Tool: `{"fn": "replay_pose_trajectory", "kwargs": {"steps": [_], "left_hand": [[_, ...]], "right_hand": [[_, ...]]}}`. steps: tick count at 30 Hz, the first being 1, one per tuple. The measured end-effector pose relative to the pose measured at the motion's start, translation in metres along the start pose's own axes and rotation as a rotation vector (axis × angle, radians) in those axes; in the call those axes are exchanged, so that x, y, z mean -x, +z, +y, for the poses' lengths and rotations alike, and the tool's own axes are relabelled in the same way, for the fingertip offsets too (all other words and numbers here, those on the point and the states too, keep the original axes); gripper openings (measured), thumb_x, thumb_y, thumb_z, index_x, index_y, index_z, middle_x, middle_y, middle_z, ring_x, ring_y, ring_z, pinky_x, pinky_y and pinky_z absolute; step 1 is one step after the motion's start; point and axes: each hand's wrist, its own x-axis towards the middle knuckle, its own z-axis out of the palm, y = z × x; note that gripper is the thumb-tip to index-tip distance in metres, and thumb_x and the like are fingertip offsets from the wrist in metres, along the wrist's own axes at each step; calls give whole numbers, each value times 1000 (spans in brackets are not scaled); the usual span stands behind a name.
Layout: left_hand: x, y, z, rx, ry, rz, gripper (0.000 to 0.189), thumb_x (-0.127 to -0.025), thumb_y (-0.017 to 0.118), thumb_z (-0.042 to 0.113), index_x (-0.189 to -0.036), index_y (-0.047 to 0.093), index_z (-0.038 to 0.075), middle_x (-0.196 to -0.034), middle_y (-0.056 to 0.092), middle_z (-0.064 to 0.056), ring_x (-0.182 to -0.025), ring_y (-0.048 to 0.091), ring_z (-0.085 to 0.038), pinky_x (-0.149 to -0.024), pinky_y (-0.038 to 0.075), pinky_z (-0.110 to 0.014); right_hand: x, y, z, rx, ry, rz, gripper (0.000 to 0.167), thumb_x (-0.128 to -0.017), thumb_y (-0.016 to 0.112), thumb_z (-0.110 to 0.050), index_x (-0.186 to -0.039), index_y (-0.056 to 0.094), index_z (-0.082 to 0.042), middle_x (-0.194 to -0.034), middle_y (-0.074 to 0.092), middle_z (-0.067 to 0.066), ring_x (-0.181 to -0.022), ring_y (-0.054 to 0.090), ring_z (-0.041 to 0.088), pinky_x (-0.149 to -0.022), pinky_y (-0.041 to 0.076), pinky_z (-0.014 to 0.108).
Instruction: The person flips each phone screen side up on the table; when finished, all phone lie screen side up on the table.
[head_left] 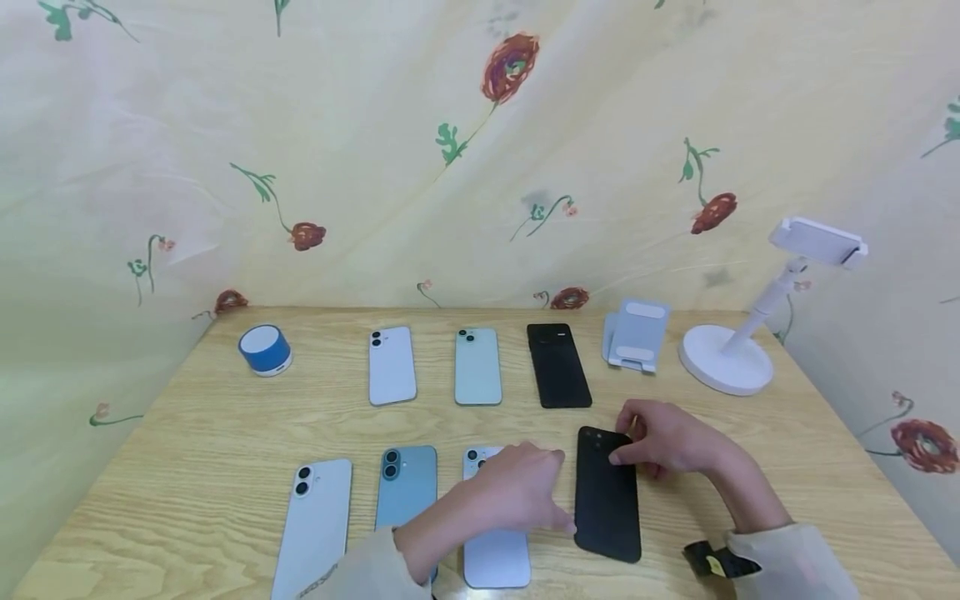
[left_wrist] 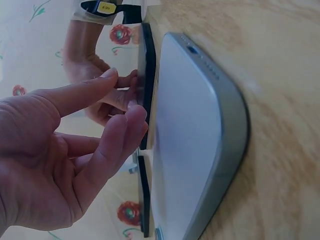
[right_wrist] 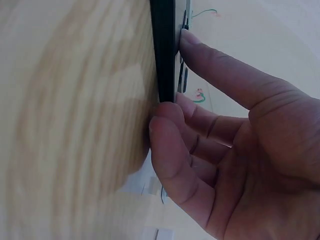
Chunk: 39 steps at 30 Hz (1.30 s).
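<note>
A black phone (head_left: 607,508) lies back up at the front right of the table. My right hand (head_left: 669,437) holds it near its upper right edge; in the right wrist view, the thumb (right_wrist: 215,65) is on the back and curled fingertips meet the side edge. My left hand (head_left: 517,487) hovers above a white phone (head_left: 497,558) and partly hides it. Its thumb and fingers are spread apart beside the black phone's left edge, holding nothing. In the left wrist view the white phone (left_wrist: 187,125) lies below that hand.
Left in the front row are a teal phone (head_left: 408,492) and a whitish phone (head_left: 315,525). Behind lie a white phone (head_left: 392,371), a pale green phone (head_left: 477,371) and another black phone (head_left: 562,371). A blue speaker (head_left: 266,352), small stand (head_left: 637,333) and tall white stand (head_left: 723,358) stand farther back.
</note>
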Motion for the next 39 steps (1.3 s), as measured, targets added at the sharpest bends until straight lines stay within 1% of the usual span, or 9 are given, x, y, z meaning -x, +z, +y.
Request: {"fn": "replay_pose_trajectory", "kwargs": {"steps": [2, 6, 10, 13, 17, 20, 27, 33, 39], "left_hand": [[-1, 3, 2, -15, 11, -6, 81, -81, 92, 45, -147, 62, 10, -103, 77, -1, -101, 70, -16, -74, 56, -26], [-3, 8, 5, -46, 50, -1, 75, -78, 95, 40, -140, 66, 8, -96, 76, -1, -73, 62, -10, -64, 52, -22], [-4, 11, 6, -59, 70, -2, 70, -77, 96, 35, -135, 65, 10, -91, 74, 0, -66, 58, -10, -58, 48, -22], [-6, 13, 7, -54, 63, -12, 74, -77, 96, 34, -139, 62, 11, -92, 75, -1, -66, 59, -11, -57, 48, -22], [-9, 14, 10, -74, 52, -20, 83, -80, 95, 37, -148, 57, 8, -104, 78, -3, -72, 62, -11, -60, 49, -21], [-12, 16, 12, -100, 54, -18, 84, -81, 94, 38, -149, 56, 6, -108, 78, -3, -77, 63, -10, -62, 50, -21], [-17, 20, 16, -92, 49, -35, 98, -79, 94, 44, -156, 48, 4, -120, 77, -3, -80, 66, -11, -65, 51, -21], [-19, 24, 21, -61, 20, -36, 108, -76, 95, 48, -160, 42, 6, -117, 78, -3, -77, 67, -11, -60, 50, -22], [-20, 26, 23, -90, 9, -19, 102, -75, 96, 49, -155, 48, 7, -111, 78, -2, -77, 67, -10, -60, 50, -22]], "right_hand": [[0, -1, 0, 7, 15, 3, 38, -88, 87, -23, -109, 61, -5, -83, 65, 7, -63, 64, 21, -59, 57, 38], [-1, -1, 0, 15, 36, 8, 38, -88, 87, -24, -107, 62, -5, -83, 64, 7, -63, 63, 21, -59, 57, 37], [0, -1, -1, 35, 58, 22, 39, -87, 88, -27, -105, 62, -5, -83, 64, 7, -63, 63, 20, -59, 57, 36], [0, -1, -2, 67, 87, 42, 39, -86, 89, -30, -102, 62, -6, -80, 63, 7, -62, 62, 20, -58, 55, 34], [1, 2, -3, 102, 109, 67, 39, -84, 90, -33, -97, 63, -7, -73, 62, 6, -58, 60, 18, -57, 50, 32], [2, 3, -5, 124, 103, 79, 38, -84, 89, -32, -96, 64, -7, -69, 61, 5, -56, 58, 18, -57, 48, 32], [3, 6, -11, 131, 103, 95, 37, -85, 90, -29, -101, 66, -5, -76, 62, 6, -57, 59, 18, -58, 49, 32], [2, 6, -13, 120, 90, 96, 42, -87, 88, -27, -112, 66, -3, -94, 66, 8, -60, 61, 19, -58, 52, 33], [3, 8, -14, 150, 53, 107, 28, -92, 82, -23, -106, 68, -3, -84, 64, 6, -59, 60, 17, -58, 51, 33]]}}
